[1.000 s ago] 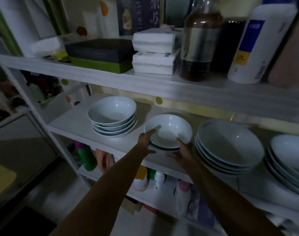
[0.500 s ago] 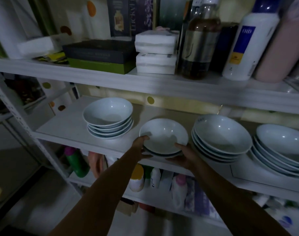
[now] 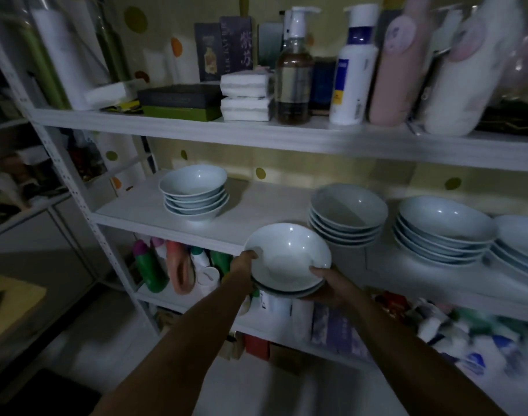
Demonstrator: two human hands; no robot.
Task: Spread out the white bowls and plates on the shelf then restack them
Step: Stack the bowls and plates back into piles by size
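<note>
This looks like a storage corner in someone's home: a white metal rack (image 3: pixel 256 136) against dotted wallpaper (image 3: pixel 286 166), stacked bowls (image 3: pixel 193 190) on the middle shelf (image 3: pixel 256 211), a pump bottle (image 3: pixel 294 82), lotion bottles (image 3: pixel 351 85) and boxes (image 3: pixel 178 99) above, household bottles (image 3: pixel 150 271) crowded on the shelf below.

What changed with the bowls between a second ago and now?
The small bowl stack, which rested on the shelf with both hands at its rim, has been lifted off and pulled toward the person. The left hand and right hand now grip it in front of the shelf edge. The other stacks stayed put.
</note>
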